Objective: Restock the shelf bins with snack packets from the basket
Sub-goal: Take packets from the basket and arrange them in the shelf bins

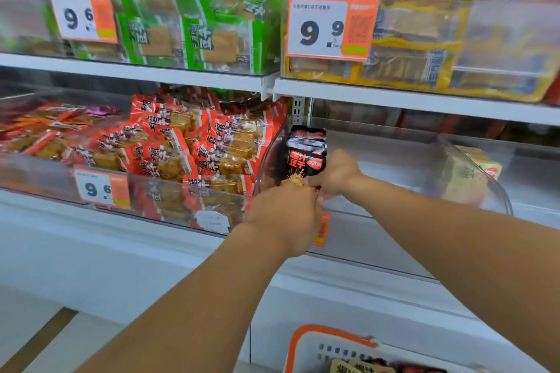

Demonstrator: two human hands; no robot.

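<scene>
Both hands hold a small stack of black snack packets [306, 151] with red and white lettering, upright over the front of a clear shelf bin [394, 160]. My left hand [288, 215] grips the stack's lower end from the left. My right hand [335, 172] grips it from the right. The bin looks nearly bare inside, with its left wall right behind the packets. At the bottom edge stands the white basket with an orange rim [306, 339], holding more packets [363, 368].
Left of the clear bin, another bin is full of red packets [194, 148] with a 9.6 price tag [101, 189]. Upper shelf bins hold green packets [197, 27] and yellow packets [424, 48]. A yellow packet [472, 172] lies in the bin to the right.
</scene>
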